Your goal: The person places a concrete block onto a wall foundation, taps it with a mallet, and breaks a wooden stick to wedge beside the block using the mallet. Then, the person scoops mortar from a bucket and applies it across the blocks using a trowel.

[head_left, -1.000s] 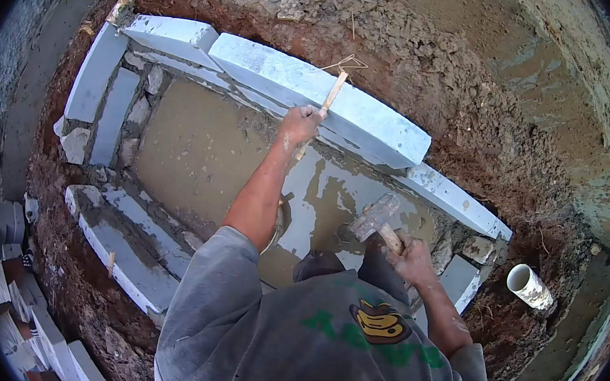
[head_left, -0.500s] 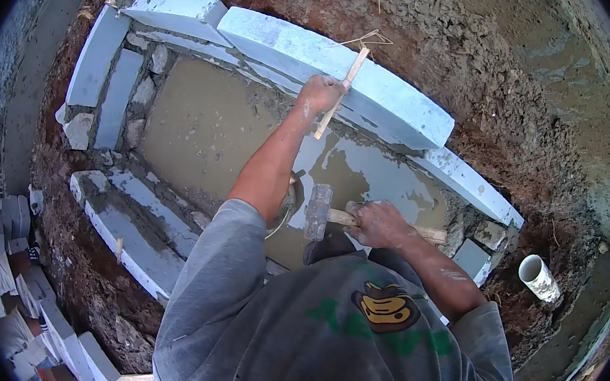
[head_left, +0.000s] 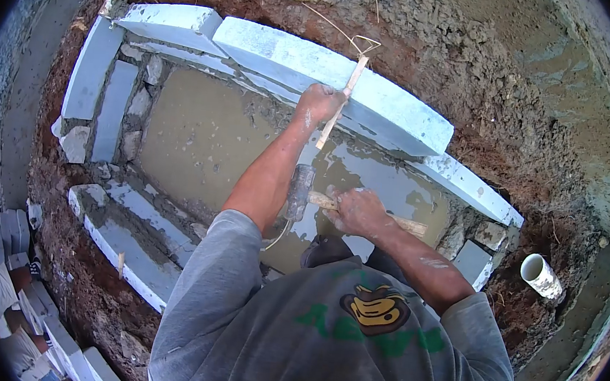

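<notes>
My left hand is closed round a thin wooden stake, which slants across the inner edge of a long pale block. A loop of thin cord lies at the stake's upper end. Below, my right hand grips the wooden handle of a hammer. The hammer's grey head is beside my left forearm, just below the stake's lower end; whether they touch I cannot tell. Muddy water lies beneath both hands.
Pale blocks and rough stones border the muddy pit. A white pipe sticks out of the soil at the right. More blocks are piled at the lower left. Another small stake stands by the lower-left block.
My right hand has brought the hammer left and its head has turned, from near my knees to below the stake. My left hand, still round the stake, has shifted slightly right and up.
</notes>
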Demonstrator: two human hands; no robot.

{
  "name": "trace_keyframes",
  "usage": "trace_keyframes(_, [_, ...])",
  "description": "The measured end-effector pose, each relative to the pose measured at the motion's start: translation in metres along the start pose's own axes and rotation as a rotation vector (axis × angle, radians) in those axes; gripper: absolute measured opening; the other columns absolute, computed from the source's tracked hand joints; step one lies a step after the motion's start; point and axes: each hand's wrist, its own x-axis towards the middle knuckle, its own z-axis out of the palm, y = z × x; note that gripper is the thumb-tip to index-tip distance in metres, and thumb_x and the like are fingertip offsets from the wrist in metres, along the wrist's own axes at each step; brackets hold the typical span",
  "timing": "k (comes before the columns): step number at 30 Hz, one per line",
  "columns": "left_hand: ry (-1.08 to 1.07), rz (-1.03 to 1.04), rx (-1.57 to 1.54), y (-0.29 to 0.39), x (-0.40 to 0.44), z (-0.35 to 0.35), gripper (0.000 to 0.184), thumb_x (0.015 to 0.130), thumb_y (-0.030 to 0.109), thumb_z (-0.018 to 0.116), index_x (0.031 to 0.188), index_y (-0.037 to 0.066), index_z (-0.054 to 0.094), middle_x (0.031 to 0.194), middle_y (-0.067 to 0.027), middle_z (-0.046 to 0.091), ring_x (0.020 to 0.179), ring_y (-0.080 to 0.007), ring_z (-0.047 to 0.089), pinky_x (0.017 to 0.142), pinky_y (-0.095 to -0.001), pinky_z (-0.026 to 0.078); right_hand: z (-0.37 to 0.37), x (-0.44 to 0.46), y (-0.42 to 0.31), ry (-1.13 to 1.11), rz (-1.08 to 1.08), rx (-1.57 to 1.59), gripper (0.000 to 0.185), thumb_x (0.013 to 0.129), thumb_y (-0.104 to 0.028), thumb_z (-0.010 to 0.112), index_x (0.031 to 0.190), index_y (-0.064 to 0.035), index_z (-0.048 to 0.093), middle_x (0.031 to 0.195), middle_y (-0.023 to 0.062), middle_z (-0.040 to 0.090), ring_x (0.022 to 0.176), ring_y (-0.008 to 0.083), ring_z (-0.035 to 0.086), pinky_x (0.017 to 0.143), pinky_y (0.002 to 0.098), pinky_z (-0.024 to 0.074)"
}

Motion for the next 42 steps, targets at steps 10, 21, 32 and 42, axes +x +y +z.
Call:
trace_keyframes(10, [0.086,0.012,0.143,0.006,-0.009,0.003,0.044,0.082,0.049,0.059,0.078,0.007,0.072,0.064,-0.0071,0.067,0.062,-0.0189,0.065,0.065,-0.0326,0.049,-0.001,0.007,0.013,0.162,0.048,0.01,0.046,0.083,-0.036,0.061,0.115,-0.0047,0.052,0.081,0.0198,0.065,0.078,0.0381,0.064,0.071,0.0483,0.0484])
trace_keyframes(21, [0.081,-0.021,0.111,0.001,-0.003,0.005,0.047,0.08,0.05,0.063,0.075,0.004,0.07,0.065,-0.0072,0.067,0.061,-0.0159,0.065,0.064,-0.0316,0.05,-0.01,0.009,0.012,0.027,0.083,0.106,0.042,0.082,-0.037,0.061,0.109,-0.006,0.054,0.079,0.0175,0.064,0.079,0.0374,0.063,0.071,0.049,0.0481])
trace_keyframes(32, [0.106,-0.148,0.415,0.017,-0.001,-0.012,0.069,0.064,0.074,0.062,0.074,0.006,0.07,0.079,-0.0139,0.068,0.078,-0.0292,0.065,0.069,-0.0412,0.049,0.05,0.005,0.001,0.02,-0.168,0.079,0.034,0.079,-0.033,0.061,0.103,-0.0088,0.058,0.08,0.0178,0.065,0.08,0.0373,0.063,0.07,0.0492,0.0484])
trace_keyframes(42, [0.2,-0.113,0.492,0.029,-0.009,-0.008,0.077,0.065,0.077,0.058,0.079,0.002,0.07,0.083,-0.0174,0.068,0.083,-0.0314,0.066,0.073,-0.043,0.05,0.011,0.01,0.005,0.103,0.076,0.129,0.036,0.08,-0.03,0.062,0.107,-0.0072,0.058,0.079,0.0169,0.066,0.081,0.0363,0.065,0.074,0.0476,0.0494])
